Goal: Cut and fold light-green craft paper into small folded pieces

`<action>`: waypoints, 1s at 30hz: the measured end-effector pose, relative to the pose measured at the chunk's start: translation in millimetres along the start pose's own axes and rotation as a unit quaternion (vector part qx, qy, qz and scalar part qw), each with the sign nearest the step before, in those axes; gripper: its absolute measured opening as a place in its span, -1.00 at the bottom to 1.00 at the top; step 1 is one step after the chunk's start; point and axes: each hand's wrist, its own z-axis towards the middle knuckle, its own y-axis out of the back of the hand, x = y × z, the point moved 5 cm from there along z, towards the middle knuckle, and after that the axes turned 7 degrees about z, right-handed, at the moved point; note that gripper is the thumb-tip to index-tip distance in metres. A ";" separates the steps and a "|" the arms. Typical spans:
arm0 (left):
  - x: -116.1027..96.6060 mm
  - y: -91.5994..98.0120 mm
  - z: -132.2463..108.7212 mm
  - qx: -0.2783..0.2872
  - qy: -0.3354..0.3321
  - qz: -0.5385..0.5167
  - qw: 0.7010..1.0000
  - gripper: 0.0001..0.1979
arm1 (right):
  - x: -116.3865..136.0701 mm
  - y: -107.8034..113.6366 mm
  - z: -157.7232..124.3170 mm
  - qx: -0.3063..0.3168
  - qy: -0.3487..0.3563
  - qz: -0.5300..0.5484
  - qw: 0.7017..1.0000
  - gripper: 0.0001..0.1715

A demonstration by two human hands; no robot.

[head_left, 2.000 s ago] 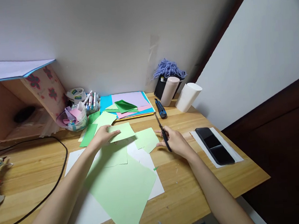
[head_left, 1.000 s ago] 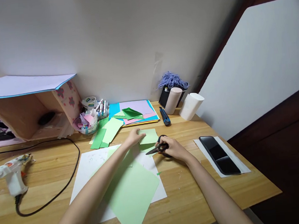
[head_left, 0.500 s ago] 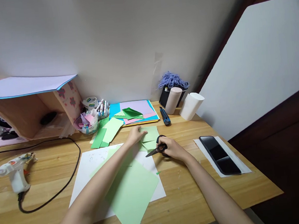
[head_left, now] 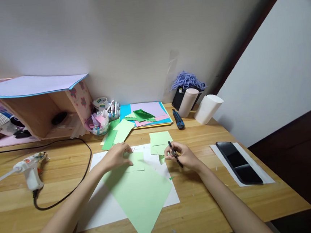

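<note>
My left hand (head_left: 118,156) rests at the left edge of a small pale green paper piece (head_left: 137,162), thumb and fingers apart. That piece lies on a large pale green sheet (head_left: 144,195), turned cornerwise over a white sheet (head_left: 98,212). My right hand (head_left: 184,156) is closed round black-handled scissors (head_left: 173,152), whose blades are mostly hidden. Close to its fingertips is a small green paper scrap (head_left: 162,159); whether they touch it I cannot tell. Just behind lie more pale green pieces (head_left: 160,138).
A white glue gun (head_left: 32,174) with a black cord lies left, before an open box (head_left: 35,116). Behind are green papers (head_left: 124,130), stacked coloured sheets (head_left: 157,111), and a utility knife (head_left: 178,120). White cylinders (head_left: 208,109) stand back right; a phone (head_left: 238,162) lies right.
My left hand has moved from the pale green pieces at the back toward the small piece on the large sheet. My right hand still holds the scissors, now turned. The view has shifted slightly left.
</note>
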 end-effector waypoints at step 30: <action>41.7 14.0 -29.4 -0.154 0.123 -0.300 0.933 -0.63 | -5.2 -105.9 106.3 -0.081 -0.073 0.078 0.991 -0.67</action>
